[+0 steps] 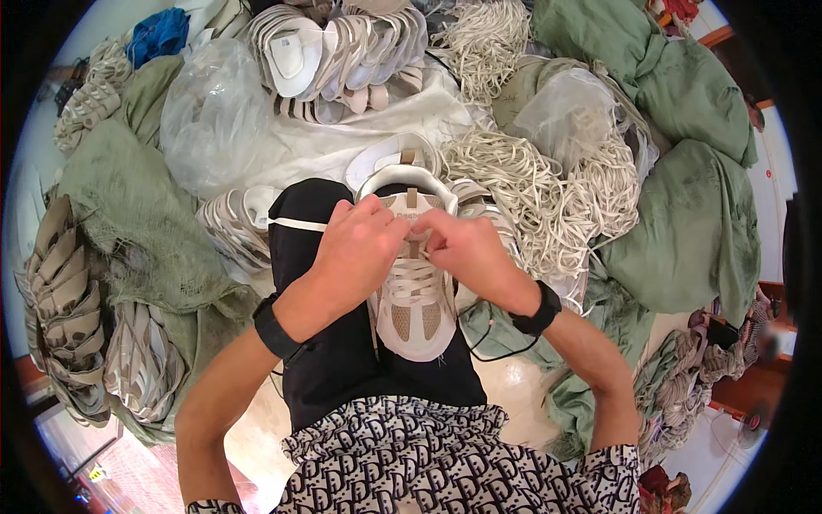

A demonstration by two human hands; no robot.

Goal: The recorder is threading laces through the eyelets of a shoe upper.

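Note:
A beige and white shoe upper [417, 321] with tan mesh panels lies across my lap, toe toward me. Crossed white shoelace [413, 281] runs over its lower front. At the left eyelet edge, near the tongue, my left hand [364, 244] is closed on the lace, and a flat white lace end [295, 224] sticks out leftward from it over my knee. My right hand [475, 255] is closed at the opposite eyelet edge, with thumb and forefinger pinching at the upper. The two hands nearly meet over the tongue, and their fingertips are partly hidden.
Loose white laces [548, 201] lie heaped at the right, with another bundle [484, 47] farther back. Stacked shoe uppers [342, 56] stand beyond my knees, and more [235, 227] lie left. Green sacks [693, 231] and a clear plastic bag [210, 120] surround them. A black cord [505, 355] curves beside my right leg.

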